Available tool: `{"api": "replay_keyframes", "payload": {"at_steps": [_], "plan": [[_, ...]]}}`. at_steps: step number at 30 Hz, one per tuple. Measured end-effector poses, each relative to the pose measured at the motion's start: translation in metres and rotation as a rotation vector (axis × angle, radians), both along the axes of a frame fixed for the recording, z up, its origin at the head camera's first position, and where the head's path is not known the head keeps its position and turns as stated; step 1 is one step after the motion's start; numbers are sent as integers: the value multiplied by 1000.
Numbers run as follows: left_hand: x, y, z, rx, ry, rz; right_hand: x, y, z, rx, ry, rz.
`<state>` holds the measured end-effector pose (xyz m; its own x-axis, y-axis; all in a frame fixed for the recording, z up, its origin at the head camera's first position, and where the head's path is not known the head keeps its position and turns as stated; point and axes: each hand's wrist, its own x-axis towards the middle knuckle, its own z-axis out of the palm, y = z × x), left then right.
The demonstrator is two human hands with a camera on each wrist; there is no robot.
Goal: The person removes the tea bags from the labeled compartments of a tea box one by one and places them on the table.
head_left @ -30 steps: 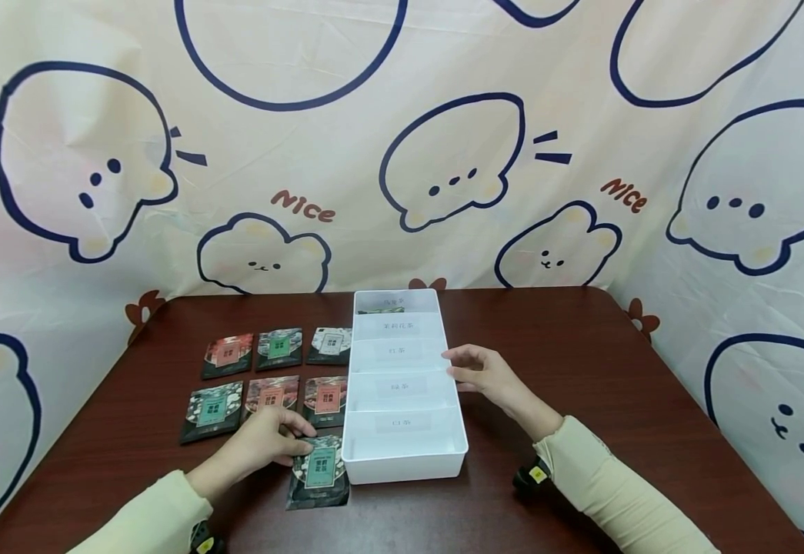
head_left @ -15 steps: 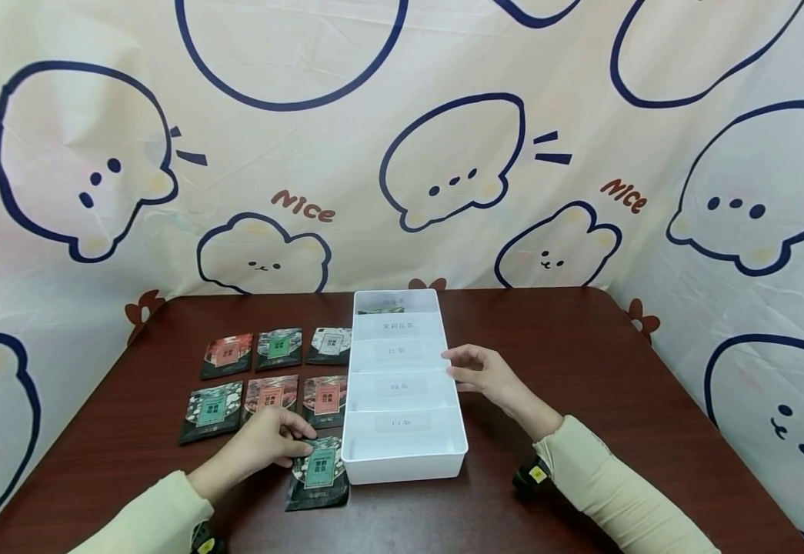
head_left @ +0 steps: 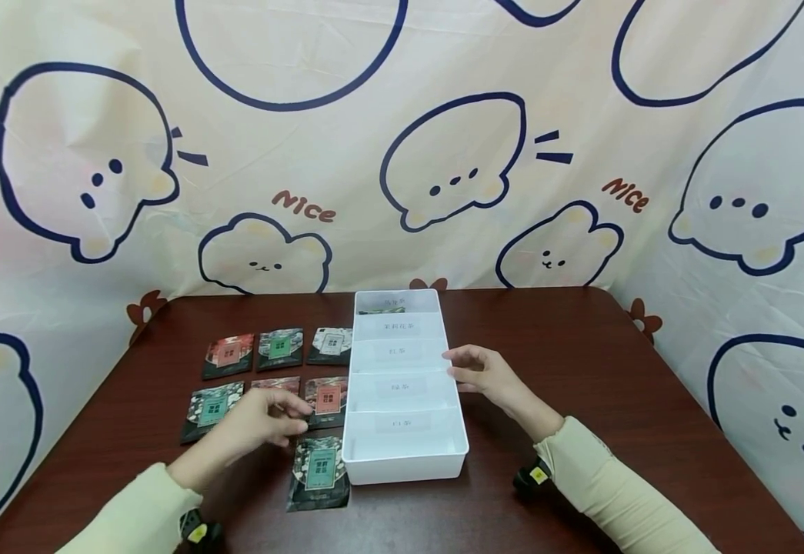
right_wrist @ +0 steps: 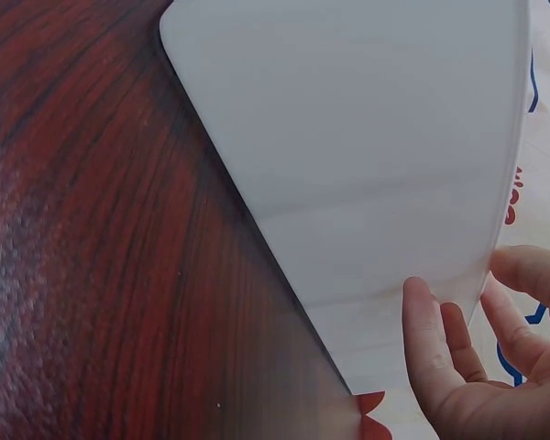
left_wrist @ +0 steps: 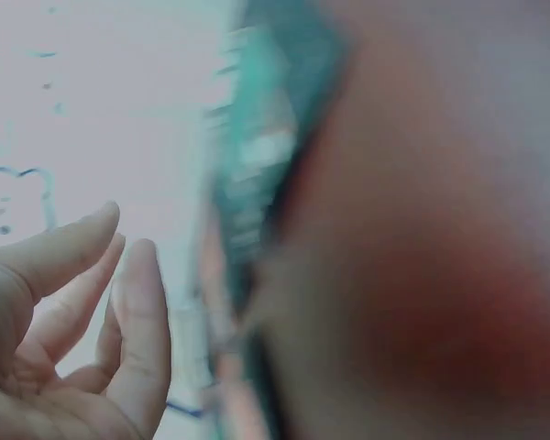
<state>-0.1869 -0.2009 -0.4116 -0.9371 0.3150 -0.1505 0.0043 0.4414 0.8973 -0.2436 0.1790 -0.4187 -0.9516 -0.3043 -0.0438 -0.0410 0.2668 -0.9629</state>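
Note:
My left hand (head_left: 259, 423) hovers over the packets with nothing in its fingers; thumb and fingertips stand apart in the left wrist view. Just below it lies a dark tea packet with a teal label (head_left: 320, 469), close to the box's front left corner. Behind the fingers is a red-labelled tea packet (head_left: 326, 400); another red one (head_left: 275, 383) is partly covered by the hand. My right hand (head_left: 488, 378) touches the right side of a long white divided box (head_left: 405, 468) with relaxed fingers. Its thumb and fingertips meet the wall near the rim (right_wrist: 440, 220).
More tea packets lie left of the box: teal (head_left: 212, 412), red (head_left: 228, 354), green (head_left: 280, 348) and white (head_left: 330, 346). Paper labels mark the box's compartments; the farthest holds a packet (head_left: 382, 310). A patterned curtain (head_left: 346, 154) hangs behind the brown table (head_left: 582, 346).
My left hand has let go of the near teal packet and moved up and left, away from it. The packet stays where it was. My right hand has not moved.

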Motion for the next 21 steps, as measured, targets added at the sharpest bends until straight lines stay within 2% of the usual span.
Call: {"api": "replay_keyframes", "payload": {"at_steps": [2, 6, 9, 14, 21], "plan": [[-5, -2, 15, 7, 36, 11, 0, 1, 0, 1, -3, -5], [-15, -4, 44, -27, 149, 28, 1, 0, 0, -2, -7, -3], [-26, -2, 63, -29, 212, 30, 1, 0, 0, -3, -11, -6], [-53, 6, 79, 6, 233, 17, 1, 1, -2, 1, -15, -4], [-100, 30, 97, 27, 227, -18, -1, 2, -2, -4, -8, 7]]}}
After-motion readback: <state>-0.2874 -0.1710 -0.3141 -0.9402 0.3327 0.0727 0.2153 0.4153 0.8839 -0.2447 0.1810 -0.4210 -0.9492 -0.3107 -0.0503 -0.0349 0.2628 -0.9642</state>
